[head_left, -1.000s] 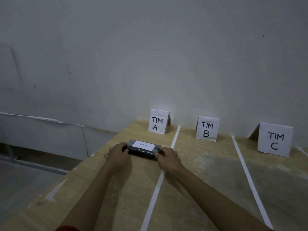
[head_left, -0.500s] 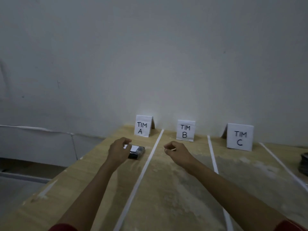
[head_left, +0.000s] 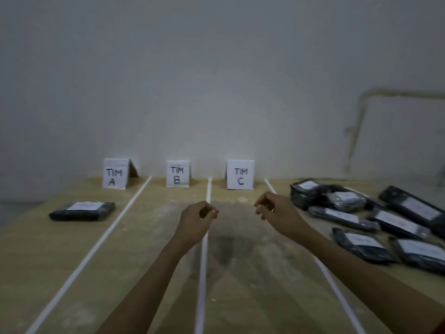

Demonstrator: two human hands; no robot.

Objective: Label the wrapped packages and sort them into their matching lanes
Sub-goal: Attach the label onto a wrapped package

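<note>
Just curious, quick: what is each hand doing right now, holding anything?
Left hand: open, fingers loosely curled, holding nothing.
Right hand: open, loosely curled, holding nothing.

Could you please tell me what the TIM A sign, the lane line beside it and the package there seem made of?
TIM A sign: folded white paper or card, matte; its fold shows at the side. Lane line: probably white tape, thin and flat. Package: dark wrap, likely plastic film; blur hides the finish. Its label looks like white paper.
</note>
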